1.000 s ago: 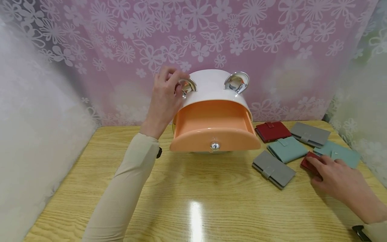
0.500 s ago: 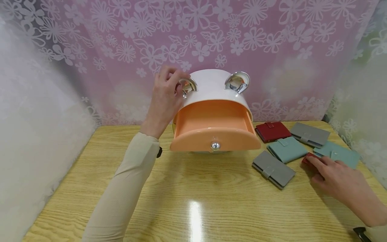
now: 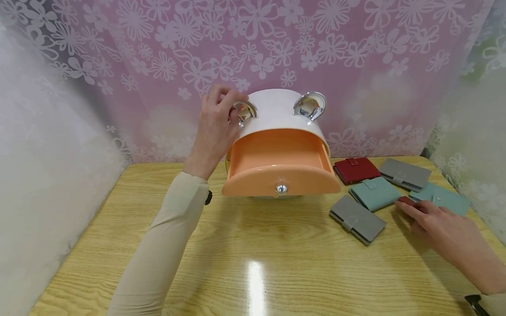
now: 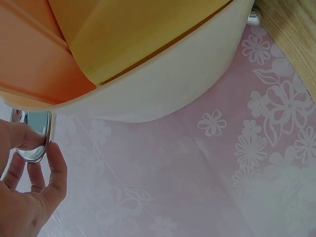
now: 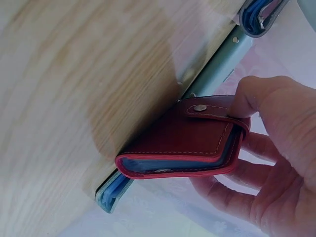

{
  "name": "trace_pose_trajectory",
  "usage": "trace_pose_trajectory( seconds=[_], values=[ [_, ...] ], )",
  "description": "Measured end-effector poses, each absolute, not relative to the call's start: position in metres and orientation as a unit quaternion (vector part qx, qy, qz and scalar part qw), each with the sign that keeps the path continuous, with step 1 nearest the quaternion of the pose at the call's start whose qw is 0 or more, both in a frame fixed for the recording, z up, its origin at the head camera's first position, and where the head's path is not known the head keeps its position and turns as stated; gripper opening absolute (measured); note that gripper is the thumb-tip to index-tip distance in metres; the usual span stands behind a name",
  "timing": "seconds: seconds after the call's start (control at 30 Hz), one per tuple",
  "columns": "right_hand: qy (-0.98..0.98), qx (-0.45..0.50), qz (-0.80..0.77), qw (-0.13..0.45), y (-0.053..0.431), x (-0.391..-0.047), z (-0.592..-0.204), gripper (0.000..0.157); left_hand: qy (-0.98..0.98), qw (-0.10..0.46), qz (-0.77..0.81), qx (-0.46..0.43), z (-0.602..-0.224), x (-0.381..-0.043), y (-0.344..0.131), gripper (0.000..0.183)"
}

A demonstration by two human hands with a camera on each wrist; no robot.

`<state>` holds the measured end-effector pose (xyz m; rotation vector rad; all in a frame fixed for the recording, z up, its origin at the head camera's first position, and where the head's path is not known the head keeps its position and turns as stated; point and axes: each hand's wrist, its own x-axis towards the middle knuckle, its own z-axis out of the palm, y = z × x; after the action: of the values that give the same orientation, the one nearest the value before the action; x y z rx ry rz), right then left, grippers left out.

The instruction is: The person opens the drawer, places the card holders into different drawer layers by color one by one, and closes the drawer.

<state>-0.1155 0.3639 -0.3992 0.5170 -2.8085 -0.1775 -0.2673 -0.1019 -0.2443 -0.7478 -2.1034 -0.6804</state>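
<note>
My left hand [image 3: 215, 129] pinches the shiny silver ear [image 3: 247, 112] on the left of a white rounded box [image 3: 274, 107]. In the left wrist view, the thumb lies on the ear's inner face and the fingers curl behind it. The box's orange drawer [image 3: 253, 182], with a round silver knob [image 3: 281, 189], is pulled out. On the right, my right hand [image 3: 448, 232] grips a small red card wallet [image 5: 182, 136] between thumb and fingers. The wallet tilts up from the table, its snap strap facing the thumb. In the head view the hand hides most of it.
Left of the right hand lie a grey wallet [image 3: 357, 219] and a mint wallet [image 3: 374, 193]. Behind are another red wallet [image 3: 356, 170], another grey one [image 3: 405, 174] and a second mint one [image 3: 444, 198]. A second silver ear [image 3: 310, 106] tops the box. A floral curtain [image 3: 261, 44] hangs behind.
My right hand has tipped the small red wallet up, so less of it shows in the head view. The left hand stays on the ear.
</note>
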Motion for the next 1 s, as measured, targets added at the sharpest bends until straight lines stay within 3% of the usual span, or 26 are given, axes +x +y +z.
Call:
trace_pose_trajectory(
  seconds=[0.17,0.27,0.37,0.47,0.5,0.73,0.87,1.0],
  values=[
    [-0.961,0.198,-0.038,0.191,0.367,-0.117,-0.402,0.055,-0.831,0.391,-0.266,-0.293,-0.244,-0.268,-0.102,0.024],
    [-0.953,0.214,-0.024,0.213,0.369,-0.119,-0.401,0.025,-0.835,0.387,-0.264,-0.289,-0.244,-0.268,-0.102,0.023],
    [-0.945,0.228,-0.010,0.232,0.369,-0.121,-0.401,0.020,-0.836,0.384,-0.267,-0.287,-0.245,-0.268,-0.103,0.023],
    [-0.940,0.232,-0.004,0.248,0.368,-0.123,-0.401,0.004,-0.834,0.387,-0.268,-0.289,-0.245,-0.268,-0.103,0.023],
    [-0.940,0.232,-0.003,0.250,0.368,-0.124,-0.401,0.016,-0.833,0.388,-0.268,-0.289,-0.245,-0.268,-0.103,0.023],
    [-0.954,0.211,-0.022,0.212,0.364,-0.122,-0.402,0.052,-0.837,0.385,-0.262,-0.286,-0.245,-0.266,-0.103,0.025],
    [-0.966,0.174,-0.045,0.183,0.360,-0.120,-0.402,0.063,-0.836,0.385,-0.265,-0.286,-0.244,-0.267,-0.103,0.025],
    [-0.974,0.146,-0.069,0.158,0.357,-0.118,-0.401,0.060,-0.835,0.387,-0.267,-0.286,-0.245,-0.267,-0.103,0.024]
  ],
)
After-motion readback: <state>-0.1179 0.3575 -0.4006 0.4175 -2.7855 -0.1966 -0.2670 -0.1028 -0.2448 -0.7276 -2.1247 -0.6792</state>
